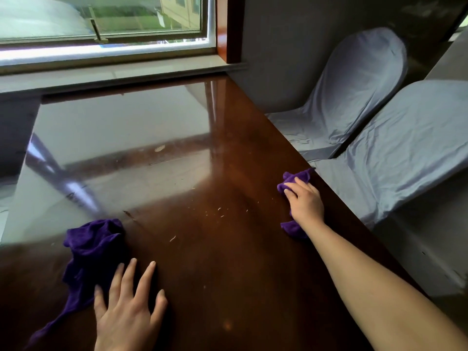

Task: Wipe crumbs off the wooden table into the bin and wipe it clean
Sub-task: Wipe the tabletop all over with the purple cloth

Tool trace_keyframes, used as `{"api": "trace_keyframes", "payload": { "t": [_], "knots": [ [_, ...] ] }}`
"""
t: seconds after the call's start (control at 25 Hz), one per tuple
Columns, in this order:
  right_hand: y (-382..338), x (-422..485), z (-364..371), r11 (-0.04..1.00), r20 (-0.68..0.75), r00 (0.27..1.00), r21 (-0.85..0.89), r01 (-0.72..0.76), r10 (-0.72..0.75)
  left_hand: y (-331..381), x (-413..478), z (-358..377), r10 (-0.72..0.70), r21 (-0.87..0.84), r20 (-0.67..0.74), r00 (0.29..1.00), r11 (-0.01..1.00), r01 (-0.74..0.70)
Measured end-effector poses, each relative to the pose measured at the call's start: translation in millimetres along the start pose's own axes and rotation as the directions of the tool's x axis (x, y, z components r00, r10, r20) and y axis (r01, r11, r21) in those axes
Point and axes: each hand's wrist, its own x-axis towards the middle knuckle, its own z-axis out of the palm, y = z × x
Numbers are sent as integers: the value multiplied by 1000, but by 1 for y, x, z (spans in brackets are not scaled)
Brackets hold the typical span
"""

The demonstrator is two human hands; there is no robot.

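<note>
The glossy dark wooden table [228,262] fills the middle of the view. My right hand [305,201] presses a purple cloth [296,179] flat against the table at its right edge. A second purple cloth [93,249] lies bunched at the near left. My left hand [129,307] rests flat on the wood with fingers spread, its outer fingers touching that cloth's edge. Pale crumbs [219,211] are scattered between the two hands, and one longer crumb [172,238] lies nearer to me. No bin is in view.
Two chairs in grey fabric covers [359,82] [405,153] stand close along the table's right edge. A window [106,24] and its sill [114,72] run along the far end. A small pale spot [159,148] sits mid-table.
</note>
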Motion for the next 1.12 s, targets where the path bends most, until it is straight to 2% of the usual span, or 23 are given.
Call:
{"api": "trace_keyframes", "payload": {
  "t": [0.12, 0.2, 0.32, 0.4, 0.44, 0.48, 0.56, 0.6, 0.68, 0.76, 0.84, 0.96, 1.04, 1.08, 1.12],
  "knots": [
    [-21, -40, 0, 964, 109, 963, 133, 230, -245, -2, -1, -3, 8, 8, 15, 1000, 1000, -8],
    [-29, -103, -2, 889, 188, 877, 220, 401, -442, 0, -1, -4, 7, 2, 10, 1000, 1000, -7],
    [-24, -182, -5, 767, 311, 704, 185, 614, -638, -1, -1, -2, 16, 10, 31, 999, 1000, -16],
    [-13, -173, -10, 668, 277, 621, 121, 734, -733, -4, -1, 0, 16, 22, 32, 999, 1000, -16],
    [-7, -154, -11, 656, 226, 630, 58, 753, -743, -5, -1, 1, 18, 30, 33, 999, 999, -19],
    [-4, -131, -10, 701, 162, 694, -17, 713, -702, -6, -1, 1, 20, 31, 32, 999, 999, -21],
    [-5, -80, -8, 889, 4, 893, -89, 449, -450, -7, -1, 2, 21, 26, 27, 999, 999, -22],
    [-8, -58, -3, 957, -46, 957, -76, 281, -285, -7, -2, 3, 23, 28, 28, 999, 999, -24],
    [-23, -32, 10, 998, -58, 997, -18, 59, -60, -8, -2, 3, 32, 25, 25, 999, 999, -32],
    [-47, -34, 20, 995, -40, 996, 53, 84, -82, -8, -2, 4, 37, 19, 11, 999, 999, -37],
    [-63, -68, 26, 961, 3, 968, 122, 248, -251, -8, -2, 4, 43, 20, 8, 999, 999, -43],
    [-64, -152, 28, 846, 142, 834, 108, 522, -533, -10, -2, 4, 51, 40, 22, 998, 998, -52],
    [-52, -163, 22, 752, 170, 734, 73, 656, -657, -12, -1, 5, 53, 38, 20, 998, 998, -54],
    [-47, -150, 20, 736, 141, 725, 50, 675, -674, -12, -1, 5, 53, 36, 20, 998, 998, -54],
    [-43, -132, 20, 767, 96, 762, 23, 641, -640, -13, -1, 5, 54, 37, 22, 998, 998, -55]
  ]
}}
